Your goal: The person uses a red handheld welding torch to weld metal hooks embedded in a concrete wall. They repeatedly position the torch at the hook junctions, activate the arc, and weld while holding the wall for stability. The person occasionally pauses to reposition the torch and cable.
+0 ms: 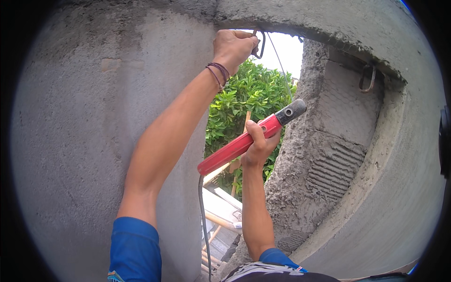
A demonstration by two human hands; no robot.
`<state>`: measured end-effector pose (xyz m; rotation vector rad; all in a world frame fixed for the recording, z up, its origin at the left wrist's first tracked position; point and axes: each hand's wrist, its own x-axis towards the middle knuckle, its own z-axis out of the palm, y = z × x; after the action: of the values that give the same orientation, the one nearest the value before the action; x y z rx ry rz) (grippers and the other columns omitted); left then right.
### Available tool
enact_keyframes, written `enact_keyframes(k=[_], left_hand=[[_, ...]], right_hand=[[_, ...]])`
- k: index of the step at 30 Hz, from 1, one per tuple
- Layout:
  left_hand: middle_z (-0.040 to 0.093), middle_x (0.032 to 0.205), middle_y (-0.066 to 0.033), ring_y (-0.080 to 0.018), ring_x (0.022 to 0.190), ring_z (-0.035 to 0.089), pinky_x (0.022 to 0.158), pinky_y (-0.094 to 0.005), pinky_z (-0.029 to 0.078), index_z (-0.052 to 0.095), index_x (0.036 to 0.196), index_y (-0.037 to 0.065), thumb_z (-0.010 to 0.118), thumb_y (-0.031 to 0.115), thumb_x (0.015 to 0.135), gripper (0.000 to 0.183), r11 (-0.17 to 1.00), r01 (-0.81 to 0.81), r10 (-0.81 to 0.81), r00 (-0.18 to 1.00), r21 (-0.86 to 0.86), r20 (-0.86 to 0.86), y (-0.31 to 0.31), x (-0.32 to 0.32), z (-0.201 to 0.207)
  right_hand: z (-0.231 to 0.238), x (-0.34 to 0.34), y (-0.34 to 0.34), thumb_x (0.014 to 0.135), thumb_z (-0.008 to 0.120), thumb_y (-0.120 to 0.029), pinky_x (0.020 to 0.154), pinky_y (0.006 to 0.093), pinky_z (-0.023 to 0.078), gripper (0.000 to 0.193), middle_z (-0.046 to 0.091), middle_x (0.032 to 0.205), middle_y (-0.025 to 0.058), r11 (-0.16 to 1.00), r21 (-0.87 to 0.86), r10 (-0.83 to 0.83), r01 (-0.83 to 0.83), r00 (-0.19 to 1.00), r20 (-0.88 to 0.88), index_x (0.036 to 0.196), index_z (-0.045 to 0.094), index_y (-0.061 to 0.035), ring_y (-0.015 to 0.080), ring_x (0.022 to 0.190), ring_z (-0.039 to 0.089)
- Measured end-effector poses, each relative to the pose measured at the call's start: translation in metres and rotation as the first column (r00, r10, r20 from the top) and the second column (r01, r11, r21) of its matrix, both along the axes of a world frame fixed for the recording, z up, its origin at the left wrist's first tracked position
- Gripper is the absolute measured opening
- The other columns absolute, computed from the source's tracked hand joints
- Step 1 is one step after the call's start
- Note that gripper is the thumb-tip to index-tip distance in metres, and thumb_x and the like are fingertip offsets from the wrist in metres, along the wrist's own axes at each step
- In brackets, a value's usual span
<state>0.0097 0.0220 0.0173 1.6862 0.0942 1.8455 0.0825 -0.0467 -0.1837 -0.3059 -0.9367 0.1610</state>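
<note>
Raised to the top edge of the wall opening, my left hand (233, 47) pinches a bent dark metal rod loop (261, 46) under the concrete lintel. Lower and to the right, my right hand (261, 149) wraps round a red welding electrode holder (230, 152) with a dark grey jaw end. Its jaw end tilts up to the right. A thin welding rod (280, 61) runs from that end up toward the lintel near the loop; whether its tip touches metal I cannot tell. A grey cable (202, 216) hangs from the holder's lower end.
A smooth concrete wall (80, 141) stands at left; rough masonry (324, 155) lines the right side. A second bent metal bar (368, 79) hangs from the lintel (291, 19) at right. Through the opening show a leafy bush (244, 84) and wooden poles (221, 221) below.
</note>
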Motion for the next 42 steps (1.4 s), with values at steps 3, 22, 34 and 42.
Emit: enact_keyframes(k=[3,22,34,42], left_hand=[[0.075,0.083,-0.0123,-0.0149,0.073,0.071,0.070,-0.0277,0.058,0.077,0.092,-0.003,0.077,0.009,0.079,0.018,1.000,0.005,-0.005,1.000,0.003,0.004,0.004,0.001,0.001],[0.076,0.085,-0.0130,-0.0156,0.073,0.072,0.072,-0.0286,0.058,0.077,0.094,-0.003,0.078,0.010,0.079,0.020,1.000,-0.027,0.026,0.999,-0.015,-0.025,0.000,0.001,0.001],[0.075,0.084,-0.0128,-0.0146,0.073,0.071,0.069,-0.0286,0.059,0.077,0.093,-0.003,0.077,0.010,0.078,0.019,0.999,-0.034,0.034,0.999,0.008,0.019,0.003,0.002,0.002],[0.075,0.083,-0.0121,-0.0148,0.071,0.070,0.068,-0.0284,0.058,0.076,0.095,-0.004,0.076,0.008,0.079,0.020,0.999,0.035,-0.036,0.999,0.018,0.031,0.000,0.001,0.000]], right_hand=[[0.001,0.001,0.000,0.074,0.077,-0.005,0.070,0.0269,0.046,0.045,0.048,0.087,0.0000,1.000,0.011,0.022,-0.022,1.000,0.005,0.107,0.048,-0.0076,0.0109,0.075,0.051],[-0.002,0.003,-0.001,0.073,0.078,-0.005,0.071,0.0266,0.046,0.046,0.049,0.088,-0.0001,0.999,0.036,-0.029,0.030,0.999,-0.035,0.109,0.049,-0.0068,0.0108,0.076,0.051],[0.003,0.002,-0.003,0.071,0.081,-0.011,0.073,0.0293,0.048,0.047,0.053,0.087,0.0014,0.955,-0.030,-0.291,0.294,0.954,0.073,0.105,0.049,-0.0058,0.0124,0.075,0.055],[0.005,0.014,0.001,0.072,0.081,-0.010,0.071,0.0276,0.049,0.044,0.054,0.087,0.0011,0.960,-0.085,0.269,-0.268,0.963,-0.002,0.104,0.051,-0.0069,0.0111,0.076,0.056]])
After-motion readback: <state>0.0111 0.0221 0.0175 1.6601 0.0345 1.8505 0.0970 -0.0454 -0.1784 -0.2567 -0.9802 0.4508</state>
